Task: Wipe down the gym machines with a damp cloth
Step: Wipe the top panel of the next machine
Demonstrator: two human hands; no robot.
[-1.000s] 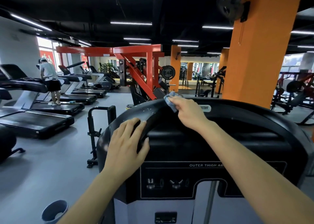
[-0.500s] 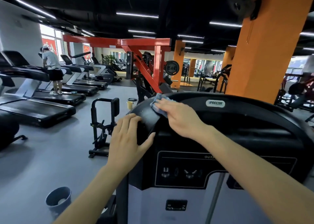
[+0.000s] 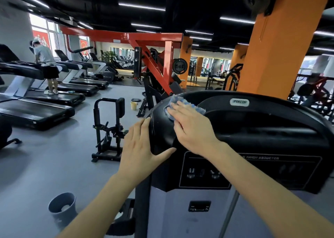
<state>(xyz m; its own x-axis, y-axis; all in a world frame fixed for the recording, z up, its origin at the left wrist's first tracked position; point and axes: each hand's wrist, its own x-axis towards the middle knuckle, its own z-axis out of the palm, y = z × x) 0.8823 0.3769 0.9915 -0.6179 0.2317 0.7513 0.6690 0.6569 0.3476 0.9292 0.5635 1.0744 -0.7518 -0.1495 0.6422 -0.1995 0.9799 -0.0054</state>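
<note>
Gym: grey bucket [image 3: 61,218] (something pale inside); left hand [image 3: 141,151] flat on machine [image 3: 253,129], right hand [image 3: 191,127] on cloth [image 3: 176,100], grips released.

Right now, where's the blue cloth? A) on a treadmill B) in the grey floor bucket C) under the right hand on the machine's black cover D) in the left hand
C: the right hand presses the blue cloth flat against the machine's black cover; the left hand rests bare on its edge.

Cloth [image 3: 178,100] slid left, L hand [image 3: 139,152] flattened
</note>
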